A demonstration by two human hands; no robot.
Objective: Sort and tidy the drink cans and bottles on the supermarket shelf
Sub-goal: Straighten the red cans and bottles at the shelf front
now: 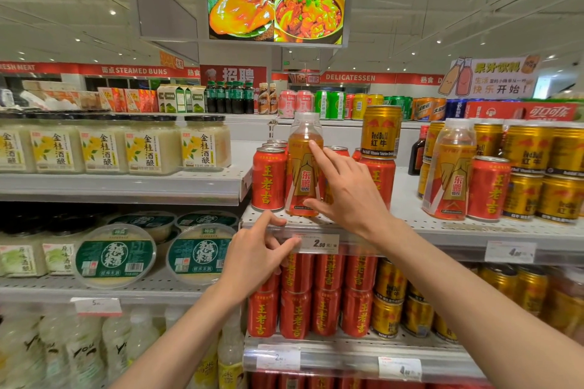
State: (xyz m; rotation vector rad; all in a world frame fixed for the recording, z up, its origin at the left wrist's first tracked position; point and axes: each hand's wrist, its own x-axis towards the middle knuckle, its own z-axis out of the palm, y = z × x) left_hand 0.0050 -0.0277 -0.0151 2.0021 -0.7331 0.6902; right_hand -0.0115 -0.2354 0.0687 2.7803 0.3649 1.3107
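Observation:
An orange energy-drink bottle (304, 174) with a clear cap stands upright at the front of the top drinks shelf (420, 226), among red herbal-tea cans (268, 181). My right hand (347, 191) is on it: the index finger lies up its front and the thumb presses near its base. My left hand (256, 254) pinches the shelf's front edge just below, index on top and thumb on the price strip. A lone gold Red Bull can (381, 131) is stacked on a red can. A second orange bottle (448, 172) stands to the right beside another red can (488, 188) and gold cans (531, 148).
The shelf below holds rows of red cans (325, 294) and gold cans (392, 300). Left shelves carry rice-wine jars (151, 144) and round green tubs (115, 257). Price tags (316, 243) line the shelf edges. More cans and bottles stand on the far aisle.

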